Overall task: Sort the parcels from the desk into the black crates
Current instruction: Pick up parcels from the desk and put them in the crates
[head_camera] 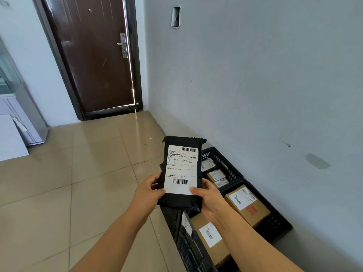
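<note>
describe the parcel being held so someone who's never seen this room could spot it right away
Along the grey wall, black crates sit on the tiled floor. Above them, the left hand and right hand hold up a black plastic mailer bearing a white barcode label. The other parcels lie in the crates, mostly brown cardboard boxes.

black labelled parcel (181, 171) upright above black crates (231, 173) holding boxes (249, 206).

Beyond my hands a dark brown door (94, 55) stands shut; a grey wall (255, 75) runs along my right, and beige floor tiles (68, 183) spread under my left.
</note>
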Demonstrator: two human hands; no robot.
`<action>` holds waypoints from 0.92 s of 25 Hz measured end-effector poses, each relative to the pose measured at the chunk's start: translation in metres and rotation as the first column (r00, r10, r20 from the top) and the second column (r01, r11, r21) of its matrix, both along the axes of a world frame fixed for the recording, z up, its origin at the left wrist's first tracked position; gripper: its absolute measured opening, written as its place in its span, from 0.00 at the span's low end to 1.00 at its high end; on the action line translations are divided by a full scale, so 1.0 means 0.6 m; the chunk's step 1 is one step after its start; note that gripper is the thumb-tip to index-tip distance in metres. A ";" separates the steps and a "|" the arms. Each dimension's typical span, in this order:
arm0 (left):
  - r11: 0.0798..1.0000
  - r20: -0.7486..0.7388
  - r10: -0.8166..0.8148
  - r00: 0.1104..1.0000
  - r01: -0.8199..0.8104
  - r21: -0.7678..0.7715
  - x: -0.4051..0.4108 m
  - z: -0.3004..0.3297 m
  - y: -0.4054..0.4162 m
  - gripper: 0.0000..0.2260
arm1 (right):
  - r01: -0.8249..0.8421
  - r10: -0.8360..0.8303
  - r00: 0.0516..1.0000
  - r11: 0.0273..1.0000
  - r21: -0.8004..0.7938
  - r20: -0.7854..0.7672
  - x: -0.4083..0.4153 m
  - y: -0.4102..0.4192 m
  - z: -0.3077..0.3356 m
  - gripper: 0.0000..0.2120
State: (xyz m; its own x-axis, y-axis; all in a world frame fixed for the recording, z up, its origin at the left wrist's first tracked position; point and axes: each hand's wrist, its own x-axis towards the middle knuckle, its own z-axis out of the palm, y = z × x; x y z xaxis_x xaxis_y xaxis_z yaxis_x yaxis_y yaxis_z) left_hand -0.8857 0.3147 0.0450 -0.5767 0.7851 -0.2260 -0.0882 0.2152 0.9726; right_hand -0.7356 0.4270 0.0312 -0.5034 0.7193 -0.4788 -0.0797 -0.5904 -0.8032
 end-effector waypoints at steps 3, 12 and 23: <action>0.998 -0.005 -0.054 0.999 0.054 -0.036 -0.093 -0.008 0.055 0.22 | 0.058 -0.058 0.998 0.997 -0.052 0.010 -0.086 0.038 -0.012 0.21; 0.951 0.012 -0.267 0.964 0.266 -0.158 -0.249 -0.065 0.249 0.23 | 0.285 -0.276 0.958 0.949 -0.137 0.079 -0.220 0.171 -0.079 0.19; 0.846 0.027 -0.426 0.904 0.409 -0.342 -0.329 -0.167 0.573 0.20 | 0.440 -0.413 0.898 0.833 -0.336 0.152 -0.285 0.434 -0.191 0.19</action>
